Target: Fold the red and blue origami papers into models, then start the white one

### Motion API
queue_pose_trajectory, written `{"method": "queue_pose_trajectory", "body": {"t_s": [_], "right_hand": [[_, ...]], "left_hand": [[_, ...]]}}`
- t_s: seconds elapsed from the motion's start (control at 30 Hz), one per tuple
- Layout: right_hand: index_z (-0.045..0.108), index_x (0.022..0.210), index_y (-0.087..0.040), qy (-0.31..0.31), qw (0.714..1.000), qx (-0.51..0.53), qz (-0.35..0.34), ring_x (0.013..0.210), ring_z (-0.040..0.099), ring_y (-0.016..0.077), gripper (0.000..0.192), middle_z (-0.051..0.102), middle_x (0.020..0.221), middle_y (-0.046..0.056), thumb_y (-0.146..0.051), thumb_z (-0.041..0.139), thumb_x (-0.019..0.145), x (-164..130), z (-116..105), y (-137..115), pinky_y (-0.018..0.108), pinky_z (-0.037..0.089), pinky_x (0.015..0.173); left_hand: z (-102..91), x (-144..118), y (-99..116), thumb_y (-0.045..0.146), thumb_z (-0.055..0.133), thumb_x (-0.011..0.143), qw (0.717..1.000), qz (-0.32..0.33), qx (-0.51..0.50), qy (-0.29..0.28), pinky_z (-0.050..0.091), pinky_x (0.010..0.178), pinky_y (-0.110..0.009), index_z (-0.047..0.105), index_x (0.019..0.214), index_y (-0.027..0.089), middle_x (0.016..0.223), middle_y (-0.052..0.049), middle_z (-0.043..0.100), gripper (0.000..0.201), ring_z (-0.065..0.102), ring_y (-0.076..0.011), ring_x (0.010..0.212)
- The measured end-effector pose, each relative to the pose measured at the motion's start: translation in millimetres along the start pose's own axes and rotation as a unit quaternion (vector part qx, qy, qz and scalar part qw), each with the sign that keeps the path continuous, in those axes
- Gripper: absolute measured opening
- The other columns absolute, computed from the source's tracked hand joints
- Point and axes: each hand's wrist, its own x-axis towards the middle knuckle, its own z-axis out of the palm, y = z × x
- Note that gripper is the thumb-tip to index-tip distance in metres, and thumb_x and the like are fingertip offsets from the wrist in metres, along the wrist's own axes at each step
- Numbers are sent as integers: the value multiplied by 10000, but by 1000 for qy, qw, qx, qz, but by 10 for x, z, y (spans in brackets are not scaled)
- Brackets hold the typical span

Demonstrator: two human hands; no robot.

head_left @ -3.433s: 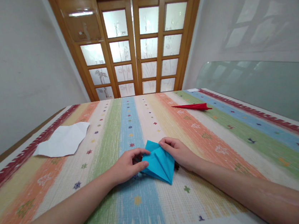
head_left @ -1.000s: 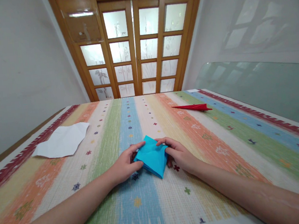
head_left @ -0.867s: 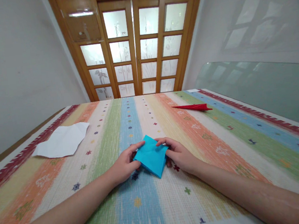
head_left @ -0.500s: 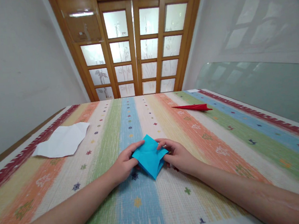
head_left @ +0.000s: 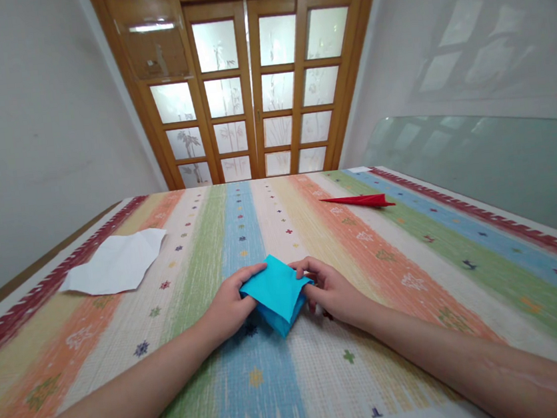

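Observation:
A folded blue origami paper [head_left: 276,288] is held in the middle of the table's near half, its layers spread at the near corner. On its left corner, my left hand [head_left: 233,300] is closed, thumb and forefinger gripping the edge. My right hand [head_left: 326,289] pinches the right corner, with the forefinger bent over the top layer. The far corner points away from me. Some fingertips of both hands are hidden behind and under the paper.
A striped, patterned cloth [head_left: 188,387] covers the table. White paper [head_left: 116,262] lies at the left, and a narrow folded red paper piece [head_left: 363,201] at the far right. Beyond stand wooden doors [head_left: 249,105] with glass panes; a greenish glass sheet [head_left: 495,171] leans along the right wall.
The blue paper's upper layer has tilted, its near tip rising and separating from the layer below, so the gap at the near corner is wider. Both hands keep nearly the same place.

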Motion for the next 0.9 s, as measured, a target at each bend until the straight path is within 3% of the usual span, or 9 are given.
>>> {"method": "queue_pose_trajectory", "body": {"t_s": [0.2,0.33,0.43,0.6,0.73,0.9], "right_hand": [[527,1086,-234,-6,997,-71,5,766,616,157,282,655,1004,32,-218,630,825,-12,-2,-10,255,496,582],[640,1182,-263,-16,986,-148,-78,1048,620,227,385,656,1163,65,-149,636,814,1,-17,-26,388,510,877],[683,1185,-295,-32,979,-166,-116,1121,605,231,400,650,1199,61,-123,614,829,7,-28,-35,425,478,960],[712,1155,-286,-26,977,-174,-120,1091,620,223,347,663,1176,67,-151,623,847,5,-33,-55,418,474,956],[736,1074,-263,-25,981,-158,-107,1032,635,225,225,697,1090,59,-241,577,917,19,-41,-65,413,474,940],[735,902,-217,-18,993,-112,-32,848,636,234,314,698,894,46,-431,515,968,28,-58,-35,375,503,787]], "left_hand": [[10,1,28,170,579,818,999,41,30,-8,429,1045,-443,658,1249,221,1271,-91,648,440,587,-264,1177],[23,-17,20,99,566,793,994,89,57,-32,434,1038,-422,652,1260,254,1268,-70,626,500,578,-243,1177],[28,-30,23,88,565,796,993,82,73,-37,434,1036,-422,666,1252,269,1285,-69,606,502,577,-241,1176],[19,-20,67,133,576,824,994,71,70,-36,445,1020,-417,704,1188,260,1248,-69,624,407,595,-234,1140],[-11,1,86,278,568,899,997,60,34,-24,425,1042,-430,724,1135,231,1191,-85,663,288,597,-251,1137],[-14,-4,52,539,396,985,990,13,-127,-57,435,1043,-447,711,1170,218,1197,-100,685,487,613,-279,1134]]}}
